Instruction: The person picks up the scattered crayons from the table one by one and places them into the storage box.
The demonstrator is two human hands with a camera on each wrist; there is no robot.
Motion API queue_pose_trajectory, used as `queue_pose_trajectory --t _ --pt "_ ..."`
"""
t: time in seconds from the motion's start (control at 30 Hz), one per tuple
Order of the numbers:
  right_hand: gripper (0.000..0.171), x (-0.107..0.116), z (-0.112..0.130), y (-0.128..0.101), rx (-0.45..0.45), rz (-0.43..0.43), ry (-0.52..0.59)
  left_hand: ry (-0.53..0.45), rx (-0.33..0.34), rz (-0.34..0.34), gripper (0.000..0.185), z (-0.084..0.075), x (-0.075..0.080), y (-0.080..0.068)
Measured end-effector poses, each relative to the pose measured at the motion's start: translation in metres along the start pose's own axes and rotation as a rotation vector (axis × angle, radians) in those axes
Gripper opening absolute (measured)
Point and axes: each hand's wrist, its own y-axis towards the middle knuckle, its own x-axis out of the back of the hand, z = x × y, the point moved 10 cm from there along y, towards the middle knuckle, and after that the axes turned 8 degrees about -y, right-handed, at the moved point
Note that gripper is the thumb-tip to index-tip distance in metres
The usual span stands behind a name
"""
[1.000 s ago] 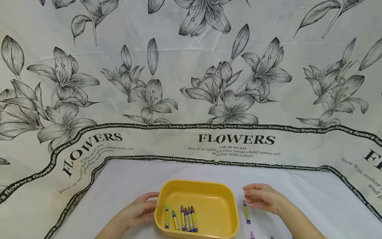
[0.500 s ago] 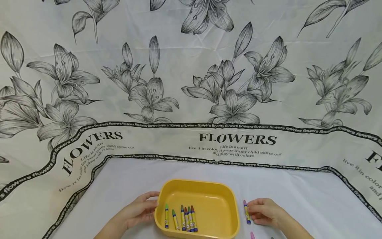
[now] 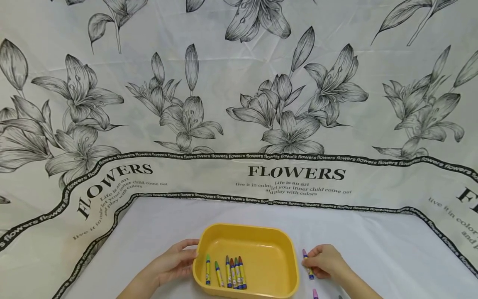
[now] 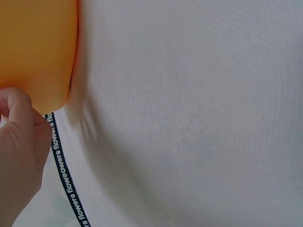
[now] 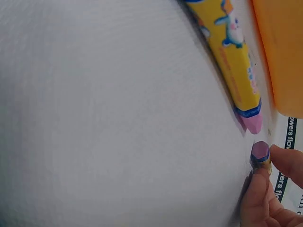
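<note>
A yellow plastic tray [image 3: 269,265] sits on the white cloth, with several wrapped crayons [image 3: 236,274] lying along its left half. My left hand [image 3: 175,263] holds the tray's left side; in the left wrist view its bent fingers [image 4: 19,106] are at the tray's wall. Just right of the tray, my right hand [image 3: 328,262] pinches a purple crayon [image 3: 305,253] in a yellow wrapper between thumb and fingers. The right wrist view shows the end of that purple crayon [image 5: 260,150] between the fingertips, which cover part of its wrapper.
A pink crayon [image 3: 315,294] lies nearer the front edge of the view, large in the right wrist view. Beside it, the dark tip of another crayon [image 3: 340,297] shows. Behind the white-covered table [image 3: 358,236] hangs a cloth [image 3: 209,174] printed with flowers.
My right hand has come down from above the purple crayon and now grips it; the crayon's top has shifted slightly left. My left hand and the tray stay put.
</note>
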Motion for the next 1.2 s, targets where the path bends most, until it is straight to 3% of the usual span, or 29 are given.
queue_pose_trajectory --t 0.33,0.7,1.2 --pt "0.014 -0.002 0.004 0.002 0.005 0.009 -0.041 0.009 -0.003 -0.012 0.059 -0.002 0.0 -0.001" --pt "0.011 -0.01 0.015 -0.002 0.012 0.131 0.112 0.026 0.003 -0.016 0.058 -0.001 0.001 -0.002" --pt "0.032 0.0 0.062 -0.016 0.165 0.348 0.363 0.018 0.006 -0.013 0.059 0.0 0.0 0.0"
